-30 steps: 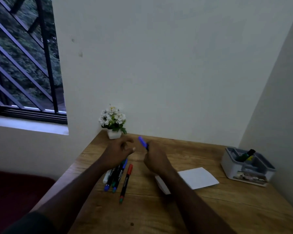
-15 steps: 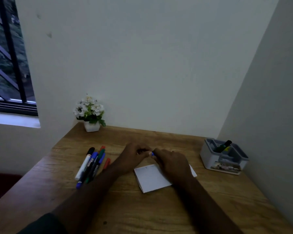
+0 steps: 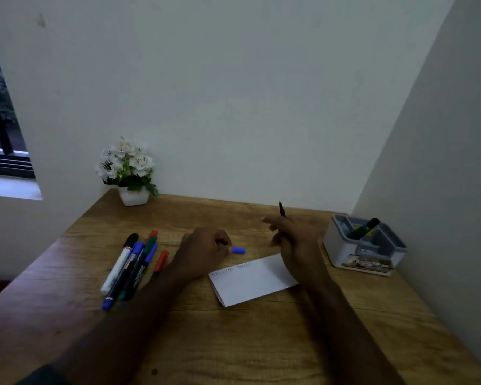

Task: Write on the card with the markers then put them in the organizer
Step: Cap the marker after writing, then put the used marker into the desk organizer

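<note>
Blue identifies the marker cap (image 3: pixel 238 250), which the left hand (image 3: pixel 204 252) pinches at its curled fingers (image 3: pixel 225 243), just above the surface (image 3: pixel 233 343) and just beyond the far left corner of the card (image 3: pixel 250 279). The right hand (image 3: pixel 295 240) grips the uncapped marker (image 3: pixel 282 209); its dark upper end projects above the hand, and the writing tip is hidden behind the fingers. The hand is raised over the card's right end, and whether the tip touches the card cannot be determined.

Current step, as judged: the marker is uncapped and is being brought to the card for writing. The card lies flat near the centre of the surface, between the two forearms, with a faint line of writing along its far edge; the words are too small to read.

Next move, requirements:
1. Lower the tip onto a bare area of the card, below the existing line.
2. Steady the card, which lies loose on the surface.
3. Keep the cap in the left hand for recapping.

Remaining markers (image 3: pixel 131 269) lie in a bundle on the left of the surface, well apart from the card. The organizer (image 3: pixel 364 245) stands at the right rear corner and already holds one green marker (image 3: pixel 364 228), leaning upright in a compartment.
</note>
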